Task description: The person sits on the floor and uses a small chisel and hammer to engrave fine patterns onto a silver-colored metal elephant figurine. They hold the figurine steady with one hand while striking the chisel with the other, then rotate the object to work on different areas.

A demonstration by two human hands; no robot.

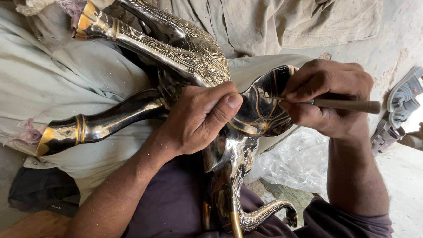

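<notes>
A polished metal elephant point(222, 147) lies across the person's lap on a pale cloth point(41, 89), its trunk point(262, 213) curling down toward the near edge of the view and its gold-banded legs point(91, 127) stretching out to the left. One upper leg point(169, 44) is covered with fine engraved patterns; the lower one is smooth and mirror-bright. The broad ear point(264, 106) faces up between the two hands.

The left hand point(199, 117) grips the figure where the legs meet the body, fingers curled round it and the thumb point(223, 108) pressed flat toward the ear's edge. The right hand point(328, 98) is closed in a pinch on a thin tool point(350, 105) with a wooden handle that juts out to the right; its tip rests on the ear, though the exact point of contact is hidden by the fingers.

Both forearms come up from the bottom of the view, in dark purple sleeves point(352, 225). Crumpled clear plastic point(296, 163) lies just beside the elephant's head on the right. A pair of grey sandals point(396, 109) stands on the dusty floor by the right edge, well apart from the work. A dark cloth point(39, 191) sits at lower left, next to a wooden board point(27, 235)
</notes>
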